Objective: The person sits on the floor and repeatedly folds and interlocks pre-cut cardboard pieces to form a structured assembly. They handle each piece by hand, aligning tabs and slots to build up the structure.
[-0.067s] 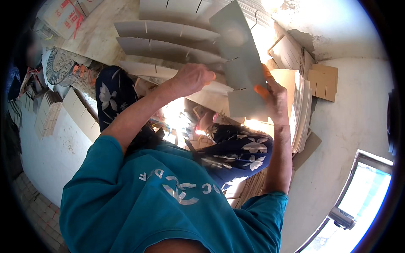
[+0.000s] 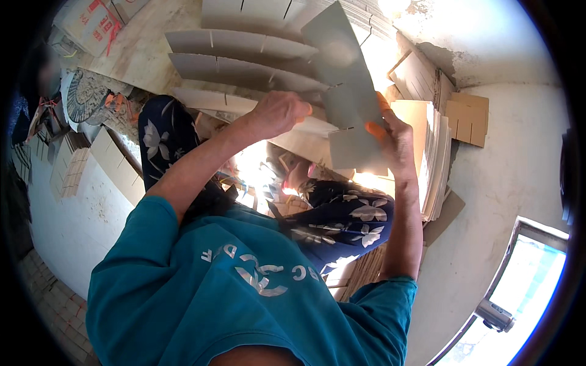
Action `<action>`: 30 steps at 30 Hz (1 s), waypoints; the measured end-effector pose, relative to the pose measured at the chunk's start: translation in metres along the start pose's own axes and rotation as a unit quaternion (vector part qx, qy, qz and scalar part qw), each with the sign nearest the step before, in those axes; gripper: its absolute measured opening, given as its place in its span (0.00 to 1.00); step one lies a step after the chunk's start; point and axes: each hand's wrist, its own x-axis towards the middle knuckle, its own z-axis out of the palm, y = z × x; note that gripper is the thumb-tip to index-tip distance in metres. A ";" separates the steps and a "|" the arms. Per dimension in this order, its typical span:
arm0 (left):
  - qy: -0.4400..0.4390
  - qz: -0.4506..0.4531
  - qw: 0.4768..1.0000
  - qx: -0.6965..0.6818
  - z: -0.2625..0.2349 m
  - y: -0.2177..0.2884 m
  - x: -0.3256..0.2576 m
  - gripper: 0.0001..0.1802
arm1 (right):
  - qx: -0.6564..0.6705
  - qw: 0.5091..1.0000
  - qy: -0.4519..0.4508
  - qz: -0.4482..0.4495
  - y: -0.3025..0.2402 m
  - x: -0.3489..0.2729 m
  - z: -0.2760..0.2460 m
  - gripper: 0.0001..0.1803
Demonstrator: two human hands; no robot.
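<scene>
My right hand [image 2: 398, 137], with orange covers on its fingertips, grips a slotted grey cardboard divider [image 2: 351, 91] by its right edge. The divider stands tilted across the ends of several long cardboard strips [image 2: 244, 70], which are set on edge in rows. Two slots in the divider meet the strips near its left edge. My left hand [image 2: 279, 114] is closed in a pinch at the nearest strip [image 2: 210, 100], left of the divider. An orange cover shows at its fingertip, and the other fingers are partly hidden.
Slotted cardboard sheets [image 2: 433, 158] stand stacked at the right, by the wall. A wooden board [image 2: 134, 39] lies at the far left with a printed carton [image 2: 88, 27] on it. My knees in flowered trousers [image 2: 366, 213] flank a brightly lit gap. A window [image 2: 531, 287] is at the lower right.
My right hand and the grey divider have shifted very slightly left. My left hand has stayed at the nearest strip.
</scene>
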 end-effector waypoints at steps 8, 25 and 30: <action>-0.008 -0.015 1.000 -0.007 0.000 -0.007 0.009 0.08 | -0.473 0.878 -0.071 0.023 -0.013 0.011 0.028 0.44; 0.037 0.011 0.997 -0.060 0.004 -0.003 0.011 0.04 | -0.471 0.874 -0.108 -0.050 0.023 0.013 0.030 0.48; -0.021 0.000 0.999 -0.030 -0.003 0.001 0.010 0.09 | -0.409 0.908 -0.084 0.015 0.023 -0.008 0.043 0.40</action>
